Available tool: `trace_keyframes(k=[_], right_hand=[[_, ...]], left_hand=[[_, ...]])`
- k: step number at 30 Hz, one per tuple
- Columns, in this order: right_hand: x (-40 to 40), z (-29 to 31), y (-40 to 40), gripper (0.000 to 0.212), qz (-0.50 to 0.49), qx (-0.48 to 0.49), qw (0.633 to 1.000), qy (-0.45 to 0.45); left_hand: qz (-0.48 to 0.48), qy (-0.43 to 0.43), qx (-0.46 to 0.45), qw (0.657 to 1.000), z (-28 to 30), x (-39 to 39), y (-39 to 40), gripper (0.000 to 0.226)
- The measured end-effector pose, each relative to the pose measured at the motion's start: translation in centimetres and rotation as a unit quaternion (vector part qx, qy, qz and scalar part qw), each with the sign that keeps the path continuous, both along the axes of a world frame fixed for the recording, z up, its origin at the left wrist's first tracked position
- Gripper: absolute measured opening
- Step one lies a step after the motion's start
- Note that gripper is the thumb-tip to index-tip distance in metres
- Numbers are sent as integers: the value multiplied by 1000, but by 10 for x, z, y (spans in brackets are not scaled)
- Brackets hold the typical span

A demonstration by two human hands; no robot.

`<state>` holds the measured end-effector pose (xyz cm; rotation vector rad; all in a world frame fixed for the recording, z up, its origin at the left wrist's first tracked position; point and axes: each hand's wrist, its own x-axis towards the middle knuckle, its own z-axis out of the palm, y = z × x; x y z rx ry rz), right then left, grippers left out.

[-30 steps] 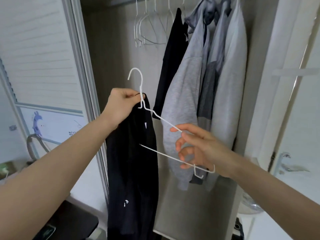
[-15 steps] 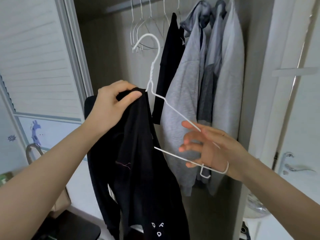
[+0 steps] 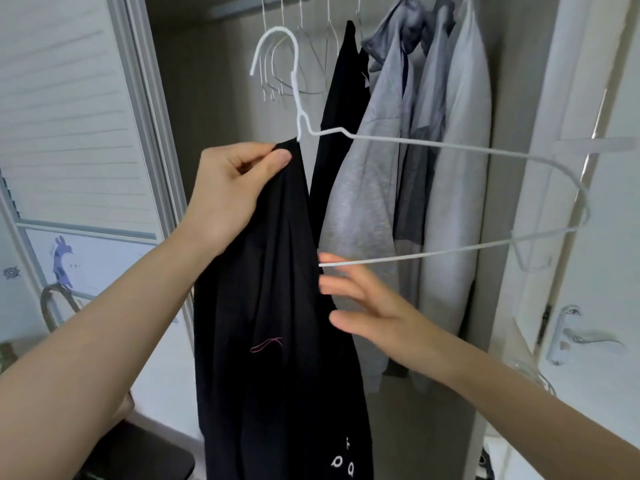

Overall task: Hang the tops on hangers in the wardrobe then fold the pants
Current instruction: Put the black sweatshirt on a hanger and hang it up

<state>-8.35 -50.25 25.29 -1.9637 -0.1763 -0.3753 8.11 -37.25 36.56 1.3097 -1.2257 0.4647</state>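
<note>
My left hand [image 3: 232, 195] pinches the top edge of a black top [image 3: 277, 341] right at the neck of a white wire hanger [image 3: 433, 145]. The top hangs down from that grip, covering the hanger's left half. The hanger's hook points up in front of the open wardrobe, and its right arm and lower bar stick out bare to the right. My right hand [image 3: 367, 306] is blurred, fingers spread, beside the black top just under the hanger's lower bar, holding nothing.
Several empty wire hangers [image 3: 294, 64] hang on the wardrobe rail at the top. To their right hang a black garment [image 3: 341, 98] and grey tops [image 3: 450, 168]. A white slatted door [image 3: 69, 116] stands left; a white door with a handle [image 3: 571, 336] stands right.
My right hand let go of the hanger's right end and moved left and down to the black top. The hanger swung level, its right arm now reaching far right.
</note>
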Motion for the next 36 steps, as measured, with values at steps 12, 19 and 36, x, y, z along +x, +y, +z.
trace_keyframes(k=[12, 19, 36], right_hand=[[-16, -16, -56, 54, -245, -546, 801, -18], [-27, 24, -73, 23, -217, -474, 843, -131], [25, 54, -49, 23, -288, -244, 911, -165]], left_hand=[[58, 46, -23, 997, 3, 59, 49, 24], [179, -54, 84, 979, -15, 85, 65, 16], [162, -197, 154, 955, -38, 53, 21, 31]])
